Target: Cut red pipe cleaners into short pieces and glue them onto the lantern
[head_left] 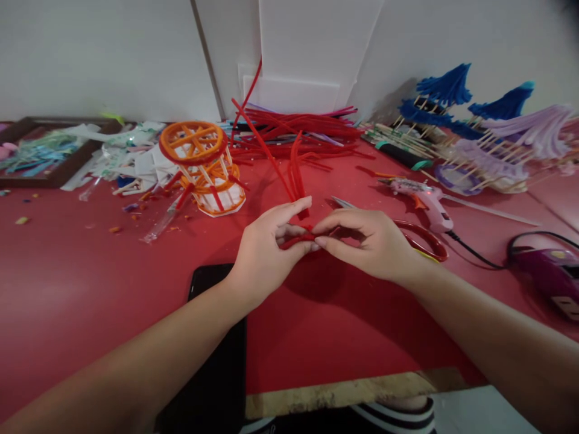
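Note:
Fingertips of my left hand (271,247) and my right hand (366,241) meet over the middle of the red table, both pinching a short red pipe cleaner (296,241). Most of that piece is hidden by the fingers. Just beyond them lie several longer red pipe cleaners (296,175). Partly under my right hand are scissors with red handles (425,238), their metal tip showing past the knuckles. A black phone-like slab (217,349) lies beneath my left forearm.
An orange-and-white stick lantern (194,144) stands at the left. Behind lies a pile of red pipe cleaners (298,123). A pink glue gun (425,202), blue and lilac pagoda models (511,141) and a purple device (549,268) are at the right. A brown tray (58,175) sits far left.

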{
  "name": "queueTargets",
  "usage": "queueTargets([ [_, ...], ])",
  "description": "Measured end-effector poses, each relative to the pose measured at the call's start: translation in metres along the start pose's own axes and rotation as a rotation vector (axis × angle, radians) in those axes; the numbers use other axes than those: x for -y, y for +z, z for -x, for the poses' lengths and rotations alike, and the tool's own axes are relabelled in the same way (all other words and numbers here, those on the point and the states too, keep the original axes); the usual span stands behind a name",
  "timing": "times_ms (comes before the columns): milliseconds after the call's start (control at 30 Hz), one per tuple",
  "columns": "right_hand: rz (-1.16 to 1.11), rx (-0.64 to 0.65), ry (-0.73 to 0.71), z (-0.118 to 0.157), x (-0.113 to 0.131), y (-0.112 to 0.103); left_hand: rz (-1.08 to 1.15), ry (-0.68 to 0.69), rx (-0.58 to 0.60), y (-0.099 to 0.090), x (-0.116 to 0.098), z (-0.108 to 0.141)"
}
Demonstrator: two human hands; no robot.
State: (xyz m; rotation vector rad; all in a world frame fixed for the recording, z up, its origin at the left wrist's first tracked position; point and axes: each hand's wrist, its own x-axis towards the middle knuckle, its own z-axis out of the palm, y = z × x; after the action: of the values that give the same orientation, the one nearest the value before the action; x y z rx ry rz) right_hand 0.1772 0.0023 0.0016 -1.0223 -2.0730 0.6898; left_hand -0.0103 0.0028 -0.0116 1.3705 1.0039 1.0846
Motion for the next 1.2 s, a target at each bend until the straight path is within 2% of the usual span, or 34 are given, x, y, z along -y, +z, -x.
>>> queueTargets([
  [233,0.163,-0.041,-0.083,0.0005,0.0042,0.0007,-0.037,-0.006,0.001,0.001,-0.0035,0.0012],
  [467,0.087,0.018,0.056,-0.0002,0.002,0.0001,-0.018,-0.037,0.013,0.0004,-0.0031,0.0019],
  [567,0.035,-0.047,0.133,0.002,0.0017,0.0012,-0.011,-0.046,0.007,0.0001,-0.0017,0.0017],
  [733,-0.275,-0.19,0.297,0.0016,0.0044,0.0018,-0.034,-0.024,0.032,0.0001,-0.0031,0.0022],
  [933,-0.306,-0.303,0.287,-0.0024,0.0048,0.0019,-0.156,0.097,0.014,-0.0012,-0.0079,0.0004],
  [1067,-0.235,-0.269,0.301,-0.0025,0.0038,0.0013,-0.05,0.092,0.022,-0.0029,-0.0058,-0.0004],
  [1200,-0.362,-0.254,0.385,-0.0036,0.002,0.0015,0.066,0.086,0.047,-0.004,-0.0042,0.0013],
])
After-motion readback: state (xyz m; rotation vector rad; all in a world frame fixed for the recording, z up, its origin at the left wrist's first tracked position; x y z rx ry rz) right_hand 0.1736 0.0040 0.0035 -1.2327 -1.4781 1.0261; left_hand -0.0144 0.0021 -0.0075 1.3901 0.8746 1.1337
